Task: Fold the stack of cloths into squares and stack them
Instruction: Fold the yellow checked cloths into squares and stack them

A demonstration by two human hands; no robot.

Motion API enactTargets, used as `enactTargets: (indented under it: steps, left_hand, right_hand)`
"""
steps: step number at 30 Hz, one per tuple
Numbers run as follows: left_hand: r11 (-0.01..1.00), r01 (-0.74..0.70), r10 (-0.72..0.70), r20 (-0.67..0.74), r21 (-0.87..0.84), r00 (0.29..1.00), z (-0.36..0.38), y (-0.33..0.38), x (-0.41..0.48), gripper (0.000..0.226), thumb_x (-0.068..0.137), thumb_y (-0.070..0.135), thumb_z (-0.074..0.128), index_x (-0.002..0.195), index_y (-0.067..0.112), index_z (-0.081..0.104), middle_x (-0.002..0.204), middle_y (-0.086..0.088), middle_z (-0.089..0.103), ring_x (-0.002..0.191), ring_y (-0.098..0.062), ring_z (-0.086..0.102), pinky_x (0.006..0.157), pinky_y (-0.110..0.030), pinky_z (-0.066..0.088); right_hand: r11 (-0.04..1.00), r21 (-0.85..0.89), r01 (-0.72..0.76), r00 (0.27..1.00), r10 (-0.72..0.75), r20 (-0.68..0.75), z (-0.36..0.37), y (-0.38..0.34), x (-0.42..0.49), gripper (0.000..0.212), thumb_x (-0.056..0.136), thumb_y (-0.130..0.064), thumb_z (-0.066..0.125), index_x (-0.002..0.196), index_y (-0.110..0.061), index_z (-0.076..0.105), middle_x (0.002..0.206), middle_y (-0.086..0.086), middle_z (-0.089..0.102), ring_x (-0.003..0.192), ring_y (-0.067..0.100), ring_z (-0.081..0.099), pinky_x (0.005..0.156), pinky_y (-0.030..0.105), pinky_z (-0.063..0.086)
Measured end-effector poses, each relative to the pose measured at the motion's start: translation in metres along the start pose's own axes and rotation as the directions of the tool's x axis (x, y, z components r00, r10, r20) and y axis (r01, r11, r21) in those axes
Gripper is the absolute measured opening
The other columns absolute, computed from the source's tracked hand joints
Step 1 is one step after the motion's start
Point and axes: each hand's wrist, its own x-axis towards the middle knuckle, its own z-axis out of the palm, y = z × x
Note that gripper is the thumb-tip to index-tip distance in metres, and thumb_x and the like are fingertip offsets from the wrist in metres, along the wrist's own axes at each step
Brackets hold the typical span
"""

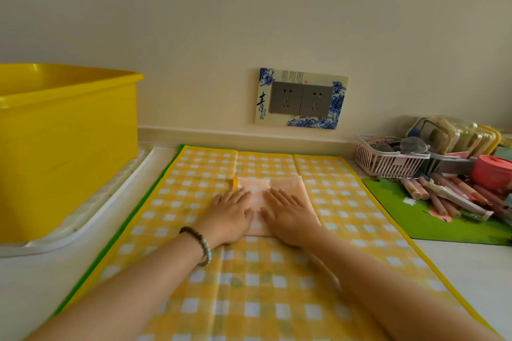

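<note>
Pressing flat on a pale peach folded cloth (285, 184) with both palms, in the middle of a yellow-and-white checked mat (249, 285) spread on the white tabletop (465, 271). Left hand (230, 214) down over the cloth's left edge, just near of a small yellow tag (235, 182); right hand (289, 217) down on its near right part; fingers (281, 196) of both straight and close together, pinching nothing. Looks already folded to a rough square, though hard to tell how many layers lie under the hands. Probably smoothing a crease before setting it aside. Expect thin, light, limp fabric: no stiffness, apt to slide on what seems a smooth mat and to spring open at the fold. Best taken by pinching two corners of one edge, or lifted on flat palms so the layers stay aligned. No other cloths or finished pile in view; possibly inside the big yellow plastic tub (69, 147) at far left, but cannot see in.
</note>
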Motion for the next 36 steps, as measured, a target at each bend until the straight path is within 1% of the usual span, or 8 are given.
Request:
enactTargets:
  steps: [5,10,12,16,18,23,29,36]
  left_hand:
    - [0.999,0.005,-0.008,0.060,0.047,0.998,-0.006,0.001,-0.002,0.055,0.101,0.037,0.013,0.152,0.020,0.003,0.159,0.005,-0.005,0.146,-0.015,-0.005,0.118,-0.039,0.000]
    - [0.996,0.033,-0.027,-0.076,0.079,0.997,-0.022,0.008,0.023,0.050,0.100,0.040,0.020,0.143,0.015,0.030,0.148,-0.006,0.029,0.135,-0.026,0.026,0.111,-0.039,0.022]
    - [0.998,0.005,0.001,-0.112,0.056,0.994,-0.019,0.005,0.033,0.049,0.101,0.037,0.020,0.146,0.018,0.024,0.150,-0.007,0.023,0.138,-0.025,0.022,0.113,-0.039,0.019]
    - [1.000,-0.002,0.002,0.007,-0.013,1.000,-0.003,-0.004,0.040,0.054,0.101,0.038,0.012,0.151,0.024,-0.001,0.159,0.003,-0.007,0.146,-0.016,-0.008,0.118,-0.040,-0.002]
    - [1.000,-0.001,0.001,0.006,-0.007,1.000,0.000,-0.005,0.041,0.054,0.101,0.038,0.011,0.151,0.024,-0.002,0.159,0.004,-0.008,0.145,-0.016,-0.010,0.118,-0.039,-0.003]
    - [1.000,-0.002,0.002,-0.015,0.027,1.000,0.000,-0.004,0.042,0.054,0.101,0.038,0.012,0.151,0.024,0.001,0.159,0.004,-0.004,0.146,-0.017,-0.007,0.118,-0.040,-0.001]
    - [1.000,0.006,-0.006,-0.036,0.003,0.999,0.002,-0.005,0.043,0.054,0.100,0.040,0.013,0.151,0.023,0.004,0.159,0.004,-0.002,0.146,-0.015,-0.005,0.118,-0.038,-0.001]
    - [1.000,0.008,-0.009,-0.036,-0.022,0.999,0.002,-0.007,0.042,0.055,0.100,0.040,0.014,0.151,0.025,0.002,0.159,0.004,-0.003,0.146,-0.014,-0.007,0.118,-0.037,-0.003]
  right_hand:
    - [0.993,-0.001,-0.121,0.993,0.121,0.006,-0.010,0.037,-0.013,0.069,0.096,-0.057,0.019,0.151,-0.019,0.003,0.159,-0.001,-0.002,0.146,0.011,-0.001,0.119,0.030,-0.001]
    - [0.989,-0.017,-0.147,0.988,0.148,0.031,-0.013,0.043,-0.018,0.070,0.096,-0.056,0.017,0.151,-0.016,-0.002,0.159,0.001,-0.005,0.146,0.014,-0.003,0.119,0.031,-0.003]
    - [0.989,-0.010,-0.146,0.988,0.146,0.053,-0.014,0.041,-0.017,0.070,0.097,-0.056,0.017,0.151,-0.016,-0.002,0.159,0.001,-0.005,0.146,0.014,-0.003,0.119,0.033,-0.003]
    - [0.990,-0.040,-0.139,0.988,0.141,0.060,-0.018,0.045,-0.007,0.068,0.097,-0.053,0.023,0.150,-0.012,0.011,0.159,0.003,0.006,0.146,0.017,0.003,0.119,0.037,0.001]
    - [0.994,-0.056,-0.089,0.996,0.089,-0.012,-0.021,0.043,0.006,0.058,0.099,-0.045,0.025,0.147,-0.012,0.020,0.157,0.003,0.015,0.146,0.017,0.009,0.118,0.037,0.006]
    - [0.998,0.013,0.058,0.997,-0.058,-0.052,-0.019,0.016,0.048,0.048,0.102,-0.024,0.022,0.150,-0.019,0.016,0.159,-0.003,0.011,0.146,0.012,0.006,0.117,0.033,0.002]
    - [0.998,0.043,0.041,0.999,-0.039,-0.031,-0.003,0.020,0.057,0.052,0.101,-0.040,0.020,0.151,-0.022,0.015,0.159,-0.006,0.009,0.146,0.010,0.005,0.118,0.031,0.002]
    - [0.993,0.053,-0.107,0.993,0.110,-0.046,-0.010,0.050,0.042,0.070,0.095,-0.059,0.025,0.151,-0.019,0.012,0.159,-0.003,0.007,0.146,0.011,0.005,0.118,0.030,0.003]
